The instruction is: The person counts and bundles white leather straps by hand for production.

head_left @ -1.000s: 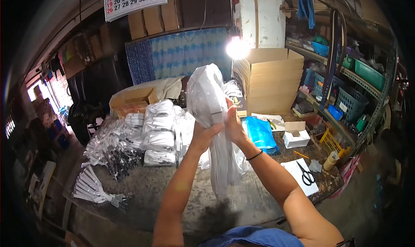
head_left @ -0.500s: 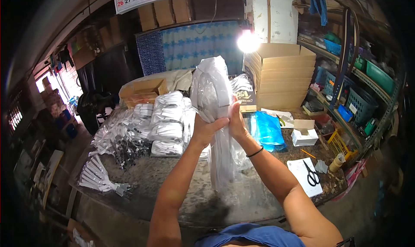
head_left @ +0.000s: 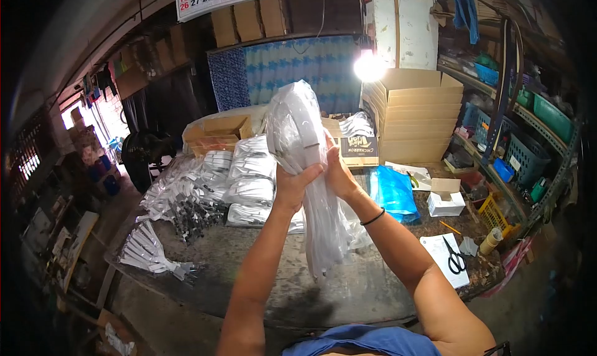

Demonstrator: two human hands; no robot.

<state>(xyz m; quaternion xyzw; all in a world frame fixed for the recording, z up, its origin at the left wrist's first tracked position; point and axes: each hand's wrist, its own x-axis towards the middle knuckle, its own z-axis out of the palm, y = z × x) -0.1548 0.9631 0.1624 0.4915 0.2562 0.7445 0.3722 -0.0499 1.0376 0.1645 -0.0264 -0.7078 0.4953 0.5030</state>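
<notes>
A bundle of white strips in clear plastic [head_left: 292, 129] is held up above the table. Its rounded, bulging end points up and away, and its long loose end hangs down toward the table. My left hand [head_left: 293, 187] is closed round its left side at the narrowed middle, thumb across the front. From the right, my right hand [head_left: 339, 172] grips the same bundle, its fingers partly hidden behind the plastic. Left of the hands lie stacked white packets [head_left: 252, 188] and a heap of plastic-wrapped strips with dark ends [head_left: 186, 188].
The dark worktable [head_left: 249, 262] carries a fan of strips [head_left: 146, 250], a blue plastic bag [head_left: 393, 193], a small white box [head_left: 445, 201], and black scissors [head_left: 456, 256] on paper. Nested cardboard boxes [head_left: 416, 119] stand at the back right, near a lit bulb [head_left: 369, 66].
The bundle's upper end has tilted to the left, and its lower end has swung slightly right. Both hands keep their hold. The whole view has shifted a little.
</notes>
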